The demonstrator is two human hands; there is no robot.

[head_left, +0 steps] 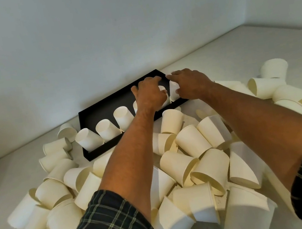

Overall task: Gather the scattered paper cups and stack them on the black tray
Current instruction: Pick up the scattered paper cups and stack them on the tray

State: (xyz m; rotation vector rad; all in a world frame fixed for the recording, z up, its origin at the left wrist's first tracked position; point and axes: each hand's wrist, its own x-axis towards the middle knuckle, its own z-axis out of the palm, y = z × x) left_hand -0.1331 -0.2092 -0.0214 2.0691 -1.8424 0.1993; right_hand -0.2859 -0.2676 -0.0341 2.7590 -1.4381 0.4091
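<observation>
Black rectangular tray (94, 113) is lying under and left of both hands, against the wall (94, 34). Row of upturned white paper cups (107, 130) is sitting in the tray, running left from the left hand (150, 94). Right hand (190, 83) is sitting just right of the left hand, fingers on the row's end cup (173, 91). Scattered white paper cups (191, 163) are lying before and beside both forearms on the pale countertop (235, 53).

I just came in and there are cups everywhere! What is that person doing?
A person is lining up paper cups upside down in a black tray. Both hands are at its far end: the right hand holds a cup there, and the left hand reaches in beside it. A few cups already stand in a row. Many more lie scattered on the table.
</observation>
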